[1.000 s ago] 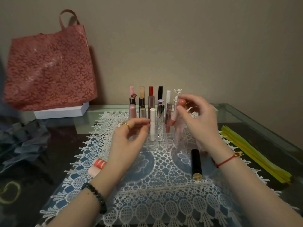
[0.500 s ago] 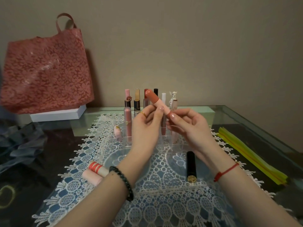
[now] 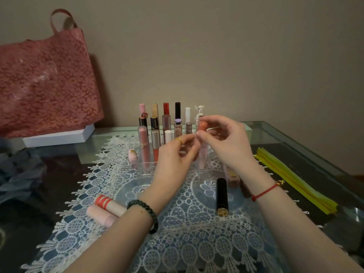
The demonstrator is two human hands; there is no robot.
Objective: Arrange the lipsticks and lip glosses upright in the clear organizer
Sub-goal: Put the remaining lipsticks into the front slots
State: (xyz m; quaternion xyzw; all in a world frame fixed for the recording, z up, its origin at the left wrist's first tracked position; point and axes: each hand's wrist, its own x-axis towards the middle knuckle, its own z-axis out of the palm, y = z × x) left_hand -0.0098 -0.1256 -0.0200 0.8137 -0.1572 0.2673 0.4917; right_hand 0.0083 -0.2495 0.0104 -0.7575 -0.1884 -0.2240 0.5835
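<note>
Head view: the right hand [image 3: 226,142] pinches the coral cap of a lip gloss [image 3: 202,154] with curled fingertips. It holds the tube upright at the 3 o'clock end of the clear organizer [image 3: 144,164], base apparently low among the cells. The left hand [image 3: 173,156] curls beside the tube; I cannot tell whether it grips or only steadies. The tube is best lowered straight and released once it seats. It is smooth, round and frosted pink. The organizer is hard, glassy plastic, likely to slide on the lace mat [image 3: 177,233]. A glossy black lipstick [image 3: 222,194] lies at 5 o'clock.
</note>
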